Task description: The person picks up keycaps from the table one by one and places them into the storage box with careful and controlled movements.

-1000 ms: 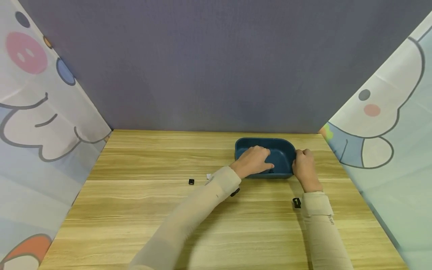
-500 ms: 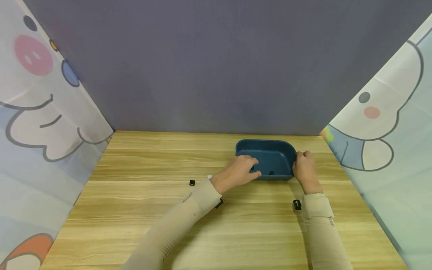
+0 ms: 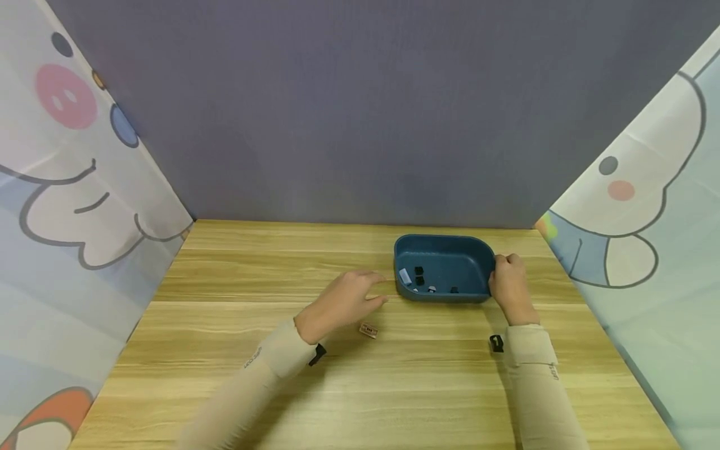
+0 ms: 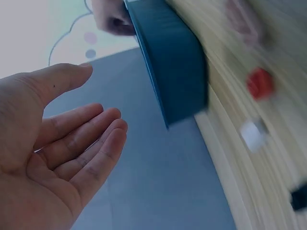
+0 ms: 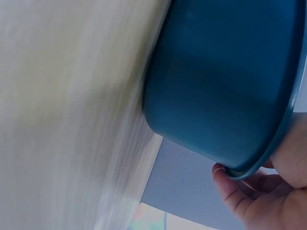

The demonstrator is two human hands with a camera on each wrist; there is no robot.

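Observation:
A dark blue plastic bin (image 3: 444,299) stands on the wooden table. My right hand (image 3: 510,287) grips its right end, fingers curled over the rim, as the right wrist view also shows. In the bin lie a pale block (image 3: 405,277), small black pieces (image 3: 419,275) and a few tiny bits. Left of the bin, my left hand (image 3: 344,300) hangs above the table, palm bare and fingers loosely bent in the left wrist view. Near it lies a small pinkish printed block (image 3: 368,330). The left wrist view also shows a red piece (image 4: 260,84) and a white piece (image 4: 253,135), both blurred.
A dark piece (image 4: 300,197) lies at the left wrist view's edge. A grey panel (image 3: 360,112) rises behind the table. Cartoon-printed sheets flank it on the left (image 3: 50,250) and right (image 3: 641,281).
My left hand has moved from over the bin leftward and toward me, uncovering the bin's contents and the pinkish block. My right hand keeps its grip on the rim.

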